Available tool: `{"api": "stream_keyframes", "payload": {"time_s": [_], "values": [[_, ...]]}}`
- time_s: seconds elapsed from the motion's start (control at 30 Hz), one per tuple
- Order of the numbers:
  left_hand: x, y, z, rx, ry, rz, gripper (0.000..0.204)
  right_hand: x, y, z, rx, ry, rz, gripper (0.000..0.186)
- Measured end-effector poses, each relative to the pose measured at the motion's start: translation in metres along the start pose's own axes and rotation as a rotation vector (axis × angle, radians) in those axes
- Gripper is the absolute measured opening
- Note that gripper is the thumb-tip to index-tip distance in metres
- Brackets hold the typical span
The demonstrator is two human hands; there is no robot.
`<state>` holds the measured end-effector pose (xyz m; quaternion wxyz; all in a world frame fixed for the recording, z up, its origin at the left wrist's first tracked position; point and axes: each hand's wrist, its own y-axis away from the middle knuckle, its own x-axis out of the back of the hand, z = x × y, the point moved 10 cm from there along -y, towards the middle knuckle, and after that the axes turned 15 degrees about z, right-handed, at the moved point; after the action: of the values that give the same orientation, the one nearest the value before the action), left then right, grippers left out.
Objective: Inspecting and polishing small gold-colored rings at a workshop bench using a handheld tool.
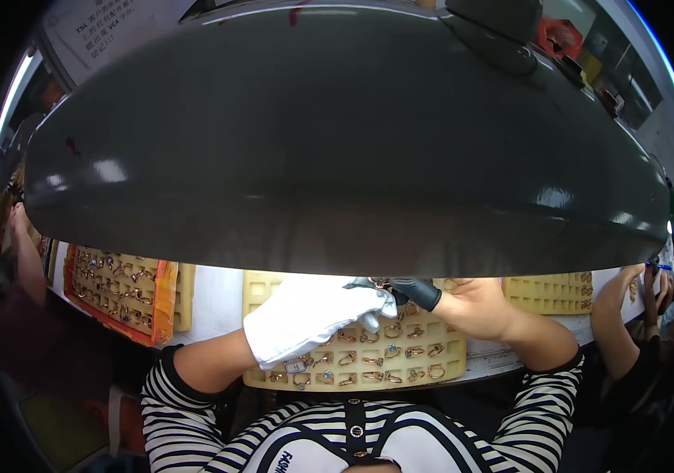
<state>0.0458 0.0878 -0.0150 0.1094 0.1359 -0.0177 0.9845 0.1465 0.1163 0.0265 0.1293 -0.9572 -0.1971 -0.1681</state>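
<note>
Left hand's [297, 315] gloved fingertips look pinched on a small gold ring [381, 284]. Right hand [483, 309], black finger cot [422, 294] just beside it: can't tell its grip, lamp shade [345, 158] overhead cuts it off. Pinch light, stay clear of the ring tray [454, 367] below.

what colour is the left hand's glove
White fabric glove, greyish at the fingertips; shown in the head view.

Blk Chinese chars on wht paper sign [108, 33], upper L; dk caps on your striped top [317, 433]; wht tag [295, 366] on ring tray [255, 296], print too small.
</note>
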Motion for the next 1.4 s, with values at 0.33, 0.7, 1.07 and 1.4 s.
{"api": "stream_keyframes", "payload": {"time_s": [0.33, 0.7, 1.07, 1.4], "values": [[-0.003, 0.003, -0.001, -0.009, -0.116, -0.020, 0.035, 0.002, 0.031, -0.041, 0.773, 0.489, 0.126, 0.016], [-0.005, 0.011, 0.009, -0.288, -0.369, -0.053, 0.038, 0.006, 0.029, -0.047, 0.825, 0.504, 0.225, 0.015], [-0.004, 0.012, 0.053, -0.679, -0.761, 0.169, 0.029, 0.006, 0.027, -0.048, 0.823, 0.531, 0.246, 0.012], [-0.009, 0.013, 0.049, -0.617, -0.841, 0.078, 0.022, 0.005, 0.031, -0.060, 0.888, 0.522, 0.279, 0.028]]}}
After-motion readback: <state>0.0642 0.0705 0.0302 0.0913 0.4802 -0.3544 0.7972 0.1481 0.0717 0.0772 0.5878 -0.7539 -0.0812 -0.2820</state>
